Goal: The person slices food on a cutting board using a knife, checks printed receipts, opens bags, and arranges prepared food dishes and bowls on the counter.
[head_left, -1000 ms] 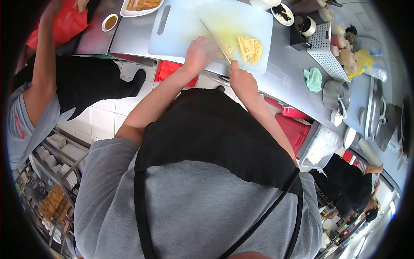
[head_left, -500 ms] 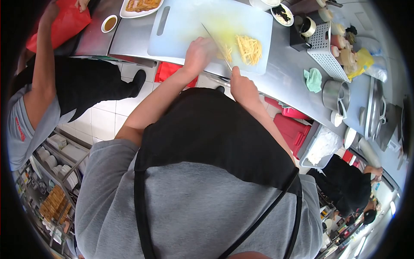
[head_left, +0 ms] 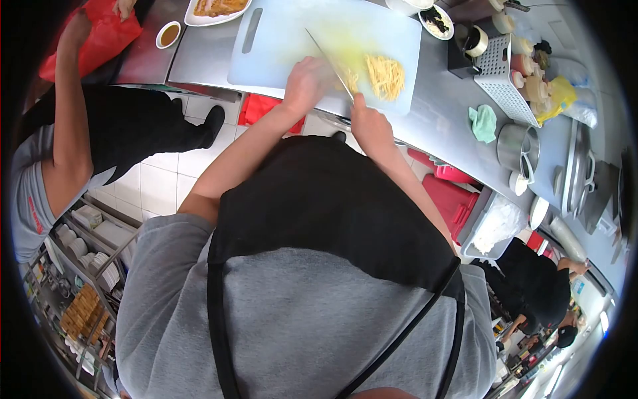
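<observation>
My right hand [head_left: 371,125] is closed around the handle of a kitchen knife [head_left: 323,50]. Its long blade slants up and left across a white cutting board [head_left: 282,40]. Beside the blade, my left hand [head_left: 307,83] rests on the board with its fingers curled; the fingertips are blurred, and whatever is under them is hidden. A few thin yellow strips [head_left: 351,80] lie just right of the blade. Farther right is a larger pile of pale yellow shreds [head_left: 385,77]. A yellow stain marks the middle of the board.
A sauce bowl [head_left: 168,35] and a food dish [head_left: 216,9] stand left of the board. To its right are a bowl of black and white food [head_left: 436,24], a white basket [head_left: 495,73], a green cloth [head_left: 482,124] and a pot [head_left: 518,147]. A co-worker handles a red bag [head_left: 100,40] at left.
My right hand and the knife have shifted slightly up and left. My left hand stays almost in place. The co-worker's arm at left has moved a little.
</observation>
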### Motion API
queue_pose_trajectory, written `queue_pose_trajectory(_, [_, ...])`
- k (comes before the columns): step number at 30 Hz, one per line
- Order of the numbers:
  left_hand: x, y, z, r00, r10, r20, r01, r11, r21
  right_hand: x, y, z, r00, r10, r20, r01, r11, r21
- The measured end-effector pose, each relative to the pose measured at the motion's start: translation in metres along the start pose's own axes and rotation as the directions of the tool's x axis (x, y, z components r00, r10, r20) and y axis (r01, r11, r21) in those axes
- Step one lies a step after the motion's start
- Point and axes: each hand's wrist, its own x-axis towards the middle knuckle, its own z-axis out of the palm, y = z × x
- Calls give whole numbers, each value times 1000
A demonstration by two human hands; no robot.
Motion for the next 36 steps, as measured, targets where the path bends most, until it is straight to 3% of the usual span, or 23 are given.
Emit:
queue_pose_trajectory(9, [2, -2, -1, 999, -12, 47, 11, 1000, 21, -10, -5, -11, 998, 27, 53, -26, 1000, -13])
queue_pose_trajectory(11, [0, -3, 1, 1000, 4, -28, -5, 1000, -18, -4, 0, -3, 999, -29, -27, 29, 999, -21])
queue_pose_trajectory(15, [4, 3, -4, 1000, 17, 7, -17, 1000, -7, 5, -4, -13, 999, -49, -24, 49, 999, 16])
queue_pose_trajectory(20, [2, 0, -3, 1000, 4, 9, -4, 1000, 8, -11, -8, -16, 994, 56, 88, -56, 998, -6])
queue_pose_trajectory(23, [2, 1, -3, 1000, 2, 15, -2, 1000, -1, 4, -2, -5, 999, -13, 34, 12, 1000, 23])
queue_pose_trajectory(29, [2, -2, -3, 999, 16, 36, -16, 1000, 9, -5, -14, -28, 994, 41, 97, -43, 999, 19])
queue_pose_trajectory(36, [4, 2, -4, 1000, 17, 24, -17, 1000, -6, 14, -4, -6, 1000, -11, 19, 10, 999, 47])
